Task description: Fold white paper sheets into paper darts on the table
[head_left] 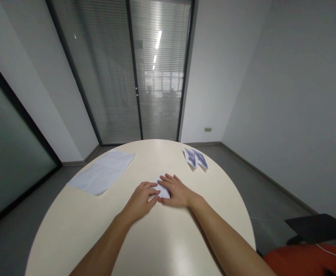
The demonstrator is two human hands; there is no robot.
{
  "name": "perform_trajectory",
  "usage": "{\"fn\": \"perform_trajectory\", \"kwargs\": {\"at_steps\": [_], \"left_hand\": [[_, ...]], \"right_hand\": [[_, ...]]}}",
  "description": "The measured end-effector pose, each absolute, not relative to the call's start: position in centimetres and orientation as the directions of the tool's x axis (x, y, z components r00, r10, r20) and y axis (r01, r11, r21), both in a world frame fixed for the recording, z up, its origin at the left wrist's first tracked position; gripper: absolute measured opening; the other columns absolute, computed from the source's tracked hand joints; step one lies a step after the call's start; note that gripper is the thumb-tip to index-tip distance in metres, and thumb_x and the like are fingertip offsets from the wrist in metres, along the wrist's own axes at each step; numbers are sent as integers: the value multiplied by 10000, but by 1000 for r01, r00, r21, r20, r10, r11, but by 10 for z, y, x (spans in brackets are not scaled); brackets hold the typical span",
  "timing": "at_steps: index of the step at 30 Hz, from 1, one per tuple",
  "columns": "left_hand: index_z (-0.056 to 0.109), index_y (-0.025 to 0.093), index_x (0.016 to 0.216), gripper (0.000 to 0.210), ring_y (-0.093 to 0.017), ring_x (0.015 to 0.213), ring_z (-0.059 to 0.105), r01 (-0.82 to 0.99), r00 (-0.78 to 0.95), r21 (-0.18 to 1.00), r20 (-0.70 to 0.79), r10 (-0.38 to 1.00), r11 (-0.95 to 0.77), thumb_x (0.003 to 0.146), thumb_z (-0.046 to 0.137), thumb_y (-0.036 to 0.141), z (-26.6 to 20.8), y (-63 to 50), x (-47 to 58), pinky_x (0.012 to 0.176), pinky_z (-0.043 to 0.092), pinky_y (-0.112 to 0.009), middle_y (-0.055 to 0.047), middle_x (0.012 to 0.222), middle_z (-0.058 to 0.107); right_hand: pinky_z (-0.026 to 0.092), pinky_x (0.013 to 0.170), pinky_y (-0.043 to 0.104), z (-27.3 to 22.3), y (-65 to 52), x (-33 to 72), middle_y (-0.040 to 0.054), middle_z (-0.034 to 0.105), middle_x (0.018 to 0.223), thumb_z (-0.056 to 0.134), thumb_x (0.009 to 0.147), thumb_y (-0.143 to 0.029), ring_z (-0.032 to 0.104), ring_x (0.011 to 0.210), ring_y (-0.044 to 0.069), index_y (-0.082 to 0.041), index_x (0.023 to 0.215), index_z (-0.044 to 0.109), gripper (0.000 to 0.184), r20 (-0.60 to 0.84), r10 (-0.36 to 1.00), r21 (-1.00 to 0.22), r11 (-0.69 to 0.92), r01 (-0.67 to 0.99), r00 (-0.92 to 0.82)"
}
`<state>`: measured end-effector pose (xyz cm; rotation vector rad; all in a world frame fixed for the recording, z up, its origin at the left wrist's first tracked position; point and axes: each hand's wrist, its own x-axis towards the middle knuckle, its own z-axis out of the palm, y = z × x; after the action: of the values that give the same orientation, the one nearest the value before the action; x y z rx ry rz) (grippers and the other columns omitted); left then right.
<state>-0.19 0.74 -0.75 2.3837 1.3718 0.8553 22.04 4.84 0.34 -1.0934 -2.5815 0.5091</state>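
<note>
A small piece of folded white paper (pixel 164 191) lies on the table between my hands, partly covered by both. My left hand (pixel 140 198) rests at its left side, the fingertips on the paper and the thumb held apart from the index finger. From the right, my right hand (pixel 175 191) lies flat over the sheet with its fingers spread and its thumb along the near edge. The paper's exact folded shape is hidden under the fingers.
On the round cream table (pixel 156 237), a large creased white sheet (pixel 103 172) lies at the left. Two folded paper pieces (pixel 195 158) stand at the far right. Beyond the right edge is a red and black chair (pixel 303 257). Glass panels with blinds (pixel 116 76) form the far side.
</note>
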Motion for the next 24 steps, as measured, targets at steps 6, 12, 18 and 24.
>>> {"fn": "perform_trajectory", "kwargs": {"at_steps": [6, 12, 18, 24], "left_hand": [[806, 274, 1038, 205, -248, 1200, 606, 686, 368, 509, 375, 851, -521, 925, 641, 228, -3, 5, -2, 1077, 496, -467, -71, 1251, 719], [801, 270, 1027, 222, -240, 1211, 606, 681, 370, 505, 388, 844, -531, 929, 614, 201, -5, 3, -1, 1082, 501, -457, -67, 1248, 716], [772, 236, 1052, 220, -236, 1212, 608, 677, 367, 507, 394, 843, -533, 944, 584, 198, -7, 5, -1, 1091, 492, -457, -78, 1242, 715], [703, 204, 1170, 257, -246, 1174, 627, 666, 364, 498, 432, 825, -555, 933, 614, 255, -7, 2, 0, 1070, 505, -445, -97, 1215, 717]], "right_hand": [[196, 1197, 693, 6, 51, 223, 182, 370, 1623, 695, 774, -751, 274, 1515, 442, -225, 1528, 479, 945, 122, 757, -442, 621, 648, -642], [240, 1181, 685, 3, 54, 225, 176, 447, 1580, 708, 781, -734, 319, 1495, 437, -242, 1491, 528, 883, 181, 754, -429, 638, 640, -631], [266, 1173, 674, 0, 57, 224, 165, 453, 1579, 646, 826, -748, 332, 1480, 458, -232, 1488, 533, 847, 183, 774, -410, 620, 668, -606], [286, 1189, 606, -4, 60, 226, 172, 516, 1524, 665, 817, -739, 384, 1457, 415, -217, 1461, 562, 835, 245, 743, -387, 664, 640, -623]]}}
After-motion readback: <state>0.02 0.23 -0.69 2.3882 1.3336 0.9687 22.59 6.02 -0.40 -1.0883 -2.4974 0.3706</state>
